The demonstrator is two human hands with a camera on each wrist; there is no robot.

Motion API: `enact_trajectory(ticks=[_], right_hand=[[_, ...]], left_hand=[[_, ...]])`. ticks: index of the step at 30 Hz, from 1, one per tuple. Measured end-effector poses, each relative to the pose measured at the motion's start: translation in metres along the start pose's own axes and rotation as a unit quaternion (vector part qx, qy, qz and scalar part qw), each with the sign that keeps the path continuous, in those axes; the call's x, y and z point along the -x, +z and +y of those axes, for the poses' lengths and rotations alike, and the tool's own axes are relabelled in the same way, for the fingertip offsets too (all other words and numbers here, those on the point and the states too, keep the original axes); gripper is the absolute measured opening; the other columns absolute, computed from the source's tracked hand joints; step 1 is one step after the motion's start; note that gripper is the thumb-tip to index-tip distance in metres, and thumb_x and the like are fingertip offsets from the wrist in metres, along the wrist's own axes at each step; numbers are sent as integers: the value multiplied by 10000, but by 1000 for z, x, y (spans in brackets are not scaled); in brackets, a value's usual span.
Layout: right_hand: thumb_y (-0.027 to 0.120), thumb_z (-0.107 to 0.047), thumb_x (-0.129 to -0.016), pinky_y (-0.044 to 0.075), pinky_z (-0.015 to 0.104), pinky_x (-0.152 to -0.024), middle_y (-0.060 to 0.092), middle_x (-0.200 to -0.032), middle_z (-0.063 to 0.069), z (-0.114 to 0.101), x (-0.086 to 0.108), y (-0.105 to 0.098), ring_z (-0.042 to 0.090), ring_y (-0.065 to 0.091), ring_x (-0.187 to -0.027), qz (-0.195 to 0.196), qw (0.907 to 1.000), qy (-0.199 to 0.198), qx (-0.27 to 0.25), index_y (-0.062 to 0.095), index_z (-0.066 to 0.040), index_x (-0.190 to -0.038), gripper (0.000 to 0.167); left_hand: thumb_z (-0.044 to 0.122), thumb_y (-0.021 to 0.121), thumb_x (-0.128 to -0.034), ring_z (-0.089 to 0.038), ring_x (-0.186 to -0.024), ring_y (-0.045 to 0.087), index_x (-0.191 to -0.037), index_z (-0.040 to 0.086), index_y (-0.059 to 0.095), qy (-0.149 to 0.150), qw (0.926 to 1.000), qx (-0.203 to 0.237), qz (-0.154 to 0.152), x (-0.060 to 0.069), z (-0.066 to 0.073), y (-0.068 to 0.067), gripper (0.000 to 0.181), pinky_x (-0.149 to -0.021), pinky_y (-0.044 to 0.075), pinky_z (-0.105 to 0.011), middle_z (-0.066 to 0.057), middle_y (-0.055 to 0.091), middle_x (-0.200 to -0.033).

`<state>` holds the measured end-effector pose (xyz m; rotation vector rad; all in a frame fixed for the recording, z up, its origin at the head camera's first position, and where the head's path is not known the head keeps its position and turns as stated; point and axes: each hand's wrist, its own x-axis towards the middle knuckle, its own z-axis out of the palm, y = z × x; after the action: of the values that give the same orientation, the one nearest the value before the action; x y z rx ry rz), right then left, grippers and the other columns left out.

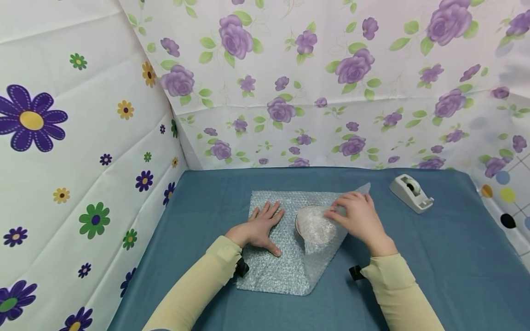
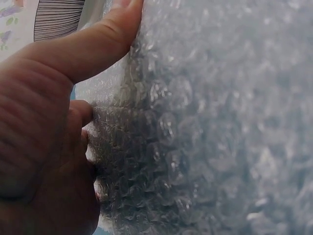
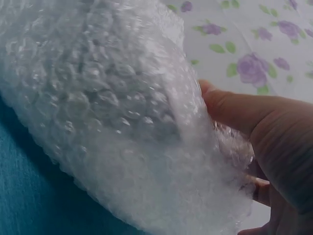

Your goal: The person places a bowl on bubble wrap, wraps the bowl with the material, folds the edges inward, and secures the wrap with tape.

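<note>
A sheet of bubble wrap (image 1: 275,271) lies on the blue cloth, its right part lifted and folded over a round object (image 1: 302,216) with a dark rim line. The left hand (image 1: 261,227) rests flat on the sheet with fingers spread, left of the object; in the left wrist view this hand (image 2: 54,98) lies against the wrap (image 2: 205,117), near a dark-striped surface (image 2: 58,19). The right hand (image 1: 358,218) pinches the raised edge of the wrap above the object's right side. In the right wrist view, thumb and fingers of this hand (image 3: 274,142) hold the wrap (image 3: 112,112).
A white tape dispenser (image 1: 411,193) stands at the back right of the blue-covered table (image 1: 455,257). Flowered cloth hangs behind (image 1: 281,110) and at the left side (image 1: 95,174).
</note>
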<state>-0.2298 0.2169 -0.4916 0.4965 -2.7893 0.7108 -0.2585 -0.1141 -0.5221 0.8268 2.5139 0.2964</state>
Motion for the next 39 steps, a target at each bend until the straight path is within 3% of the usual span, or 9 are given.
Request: enact_trajectory(ticks=[6,16,39], right_hand=[[867,-444,-916,152,838,-1152,749,-1183,78,-4,-5,8,395,564,-1270,-167,9989,88,418,772,-260,-864,214],[903,-374,-895,187,825,-1155,752,-1101,79,-9,-7,20,419,585,-1227,-69,9956,-78,927,784,-241,-839,186],[886,-261,-893,209,825,-1148,743,-1013,39,-20,-12,35,346,607,-1196,-296,9893,-98,1424,804,-245,-817,113]], left_hand=[[628,888,-805,-312,-1635,-134,-1742,181,91,30,10000,19,0,-1,0,2,1308,-1298,-37,-574,-54,-101,-1793],[629,883,-810,-319,-1635,-139,-1743,181,84,26,10000,68,-8,0,0,3,1307,-1297,-41,-575,-58,-106,-1794],[637,873,-816,-301,-1634,-148,-1743,190,77,76,9999,75,23,0,-3,2,1301,-1297,-55,-567,-41,-117,-1793]])
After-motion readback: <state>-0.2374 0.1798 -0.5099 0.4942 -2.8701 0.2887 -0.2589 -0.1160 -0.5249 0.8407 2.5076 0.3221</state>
